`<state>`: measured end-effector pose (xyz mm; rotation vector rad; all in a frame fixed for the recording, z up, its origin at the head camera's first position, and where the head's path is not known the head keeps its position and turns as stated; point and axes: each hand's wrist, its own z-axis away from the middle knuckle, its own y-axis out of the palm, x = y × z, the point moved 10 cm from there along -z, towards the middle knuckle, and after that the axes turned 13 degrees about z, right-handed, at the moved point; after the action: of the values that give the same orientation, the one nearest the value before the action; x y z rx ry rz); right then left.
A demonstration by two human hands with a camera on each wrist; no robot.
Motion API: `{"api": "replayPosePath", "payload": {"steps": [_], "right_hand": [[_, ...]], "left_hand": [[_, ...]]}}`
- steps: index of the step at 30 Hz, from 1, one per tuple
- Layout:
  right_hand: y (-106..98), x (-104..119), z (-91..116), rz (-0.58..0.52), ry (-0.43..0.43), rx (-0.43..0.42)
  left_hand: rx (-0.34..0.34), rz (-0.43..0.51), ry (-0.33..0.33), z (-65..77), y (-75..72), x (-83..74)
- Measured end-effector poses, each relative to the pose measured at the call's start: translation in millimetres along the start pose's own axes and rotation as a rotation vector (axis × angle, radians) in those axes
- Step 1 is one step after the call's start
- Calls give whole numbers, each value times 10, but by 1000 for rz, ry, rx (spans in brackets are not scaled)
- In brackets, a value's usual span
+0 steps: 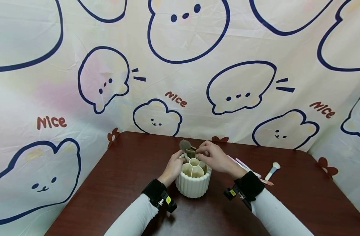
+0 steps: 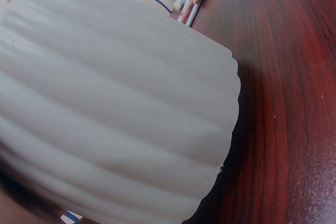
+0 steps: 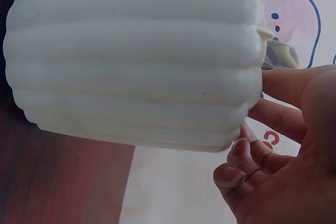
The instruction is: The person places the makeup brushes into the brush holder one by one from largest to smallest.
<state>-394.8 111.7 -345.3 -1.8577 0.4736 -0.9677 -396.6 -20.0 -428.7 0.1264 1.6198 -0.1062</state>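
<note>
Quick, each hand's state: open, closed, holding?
Left hand: at the rim of the ribbed organizer; grip cannot be told.
Right hand: by the grey-green item; grip cannot be told.

Brown table (image 1: pixel 123 170) under ribbed white holder (image 1: pixel 193 186), brush (image 1: pixel 273 170), slim sticks (image 1: pixel 257 174).

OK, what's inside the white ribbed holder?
Inside the holder, a front divider meets a central round tube. The left hand and right hand partly hide the far side, so whether the grey-green item between them enters a compartment can't be told.

Curtained booth: table (image 1: pixel 118 177), cartoon-print cloth (image 1: pixel 194 78)
</note>
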Motion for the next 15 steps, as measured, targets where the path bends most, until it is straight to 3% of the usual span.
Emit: {"api": "replayPosePath", "payload": {"steps": [8,15], "right_hand": [[-395,-73,125,82,37,-56],[-740,-359,411,141,86,-64]], "left_hand": [[4,1,10,-8,8,-19],[8,2,-2,1,2,-14]]}}
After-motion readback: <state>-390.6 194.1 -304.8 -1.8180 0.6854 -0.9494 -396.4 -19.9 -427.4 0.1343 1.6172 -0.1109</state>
